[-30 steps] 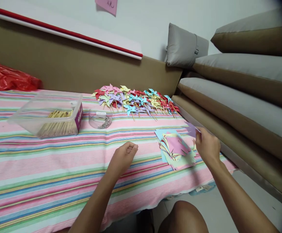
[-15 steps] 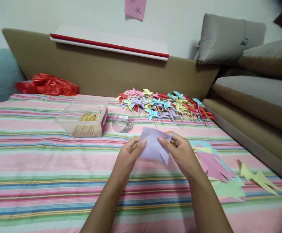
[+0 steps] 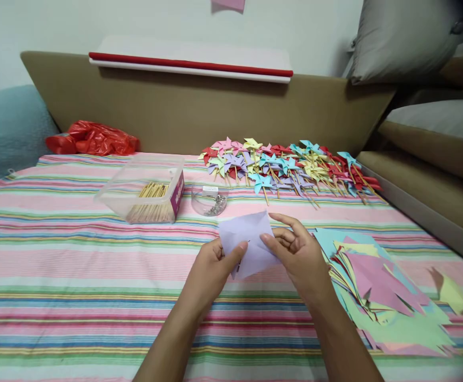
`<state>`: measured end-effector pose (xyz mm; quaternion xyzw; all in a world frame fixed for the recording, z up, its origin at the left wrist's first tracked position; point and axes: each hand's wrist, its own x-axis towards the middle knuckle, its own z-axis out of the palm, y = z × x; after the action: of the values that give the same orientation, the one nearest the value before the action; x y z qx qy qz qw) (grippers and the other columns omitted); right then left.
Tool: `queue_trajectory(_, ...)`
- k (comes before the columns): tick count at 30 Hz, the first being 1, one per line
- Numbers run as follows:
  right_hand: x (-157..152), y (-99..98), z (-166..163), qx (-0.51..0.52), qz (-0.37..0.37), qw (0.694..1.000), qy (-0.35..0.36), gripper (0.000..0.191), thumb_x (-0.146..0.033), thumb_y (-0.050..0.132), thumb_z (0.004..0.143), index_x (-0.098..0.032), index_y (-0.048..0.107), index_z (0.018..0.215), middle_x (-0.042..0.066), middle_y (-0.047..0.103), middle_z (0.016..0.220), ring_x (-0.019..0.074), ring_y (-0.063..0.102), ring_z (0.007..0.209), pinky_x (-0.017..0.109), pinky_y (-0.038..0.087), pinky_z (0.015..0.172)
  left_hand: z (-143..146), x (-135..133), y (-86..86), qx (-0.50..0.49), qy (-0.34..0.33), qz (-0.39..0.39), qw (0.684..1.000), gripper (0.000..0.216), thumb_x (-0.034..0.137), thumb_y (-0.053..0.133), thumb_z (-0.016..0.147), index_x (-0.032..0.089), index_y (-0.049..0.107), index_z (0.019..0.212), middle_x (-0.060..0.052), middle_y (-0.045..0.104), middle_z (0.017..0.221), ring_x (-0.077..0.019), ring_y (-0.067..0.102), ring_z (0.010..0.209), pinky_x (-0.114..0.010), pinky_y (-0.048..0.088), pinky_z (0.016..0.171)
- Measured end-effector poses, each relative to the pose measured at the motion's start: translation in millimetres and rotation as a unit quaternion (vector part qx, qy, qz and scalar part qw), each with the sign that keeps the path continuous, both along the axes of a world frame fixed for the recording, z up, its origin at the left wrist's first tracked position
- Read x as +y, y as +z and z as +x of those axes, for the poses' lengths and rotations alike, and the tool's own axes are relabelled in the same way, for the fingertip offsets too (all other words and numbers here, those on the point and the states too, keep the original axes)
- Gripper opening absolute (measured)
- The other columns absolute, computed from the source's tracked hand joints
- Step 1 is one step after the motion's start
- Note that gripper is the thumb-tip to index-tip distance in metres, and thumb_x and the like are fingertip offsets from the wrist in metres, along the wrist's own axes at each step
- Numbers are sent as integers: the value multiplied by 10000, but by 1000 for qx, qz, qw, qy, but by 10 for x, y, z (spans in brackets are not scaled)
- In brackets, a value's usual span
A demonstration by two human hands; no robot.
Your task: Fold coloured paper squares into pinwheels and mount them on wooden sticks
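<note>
A lavender paper square [image 3: 251,228] with slits cut in it is held up above the striped cloth. My left hand [image 3: 217,262] pinches its left side, thumb on top and fingers behind. On the opposite side, my right hand [image 3: 295,252] grips the paper between thumb and curled fingers, its index finger stretched out past the edge. A small dark mark shows near the paper's middle. To the right lies a pile of cut coloured paper sheets [image 3: 386,281], pink, yellow, green and blue.
Finished paper pinwheels [image 3: 283,167] on sticks lie heaped at the back. A clear plastic box [image 3: 112,193] holds wooden sticks [image 3: 149,204]; beside it stands a round clear dish [image 3: 205,207] with small metal pieces. A red plastic bag [image 3: 100,139] sits back left, grey cushions [image 3: 442,124] at right.
The paper has been turned in my hands, and its loose slit flap no longer hangs at the lower right. My right index finger has lifted. The view has shifted, showing more of the paper pile.
</note>
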<state>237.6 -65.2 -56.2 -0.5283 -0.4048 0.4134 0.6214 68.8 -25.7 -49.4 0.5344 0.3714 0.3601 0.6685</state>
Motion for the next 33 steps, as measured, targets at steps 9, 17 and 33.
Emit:
queue_trajectory(9,-144,11,-73,-379,143,914,-3,220,-261,521,973,-309,685,1112,54,347,1563,292,399,1417,541,395,1128,41,-17,0,-105,139,-42,984,316,442,728,847,147,756,957,-41,732,833,-153,613,736,-249,505,717)
queue_trajectory(17,-181,7,-154,-418,175,891,-23,102,-287,661,927,-306,749,974,65,380,1544,316,399,1409,537,427,1062,117,-62,-34,-155,117,-34,980,238,388,724,877,168,764,961,-26,731,849,-128,612,751,-231,504,741)
queue_trajectory(33,-121,25,-175,-236,76,960,-127,116,-377,748,826,-264,768,845,83,583,1348,286,552,1289,498,426,1096,132,-121,-47,-57,83,8,995,291,441,695,891,166,741,974,-43,738,915,-168,643,853,-309,529,855)
